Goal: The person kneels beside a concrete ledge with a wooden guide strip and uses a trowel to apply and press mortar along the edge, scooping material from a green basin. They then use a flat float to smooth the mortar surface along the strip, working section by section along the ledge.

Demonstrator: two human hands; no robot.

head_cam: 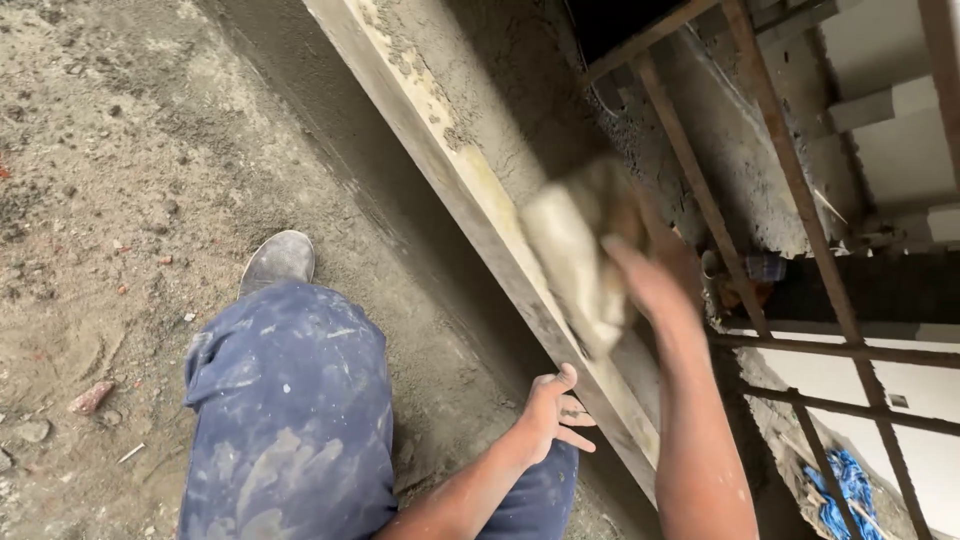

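My right hand (650, 275) is blurred and grips a pale, cement-smeared sponge float (575, 260), pressed against the light edge strip (480, 200) of a freshly plastered grey wall (500, 90). My left hand (553, 410) rests lower down with fingers spread, touching the same edge strip near its bottom. My knee in dusty blue trousers (290, 400) and a grey shoe (278, 257) sit on the ground at left.
Dirt and rubble ground (100, 200) with small stones lies at left. Rusty metal bars (780, 160) form a frame at right, beyond it a drop with blue cloth (845, 490) below. White blocks (890, 110) stand at upper right.
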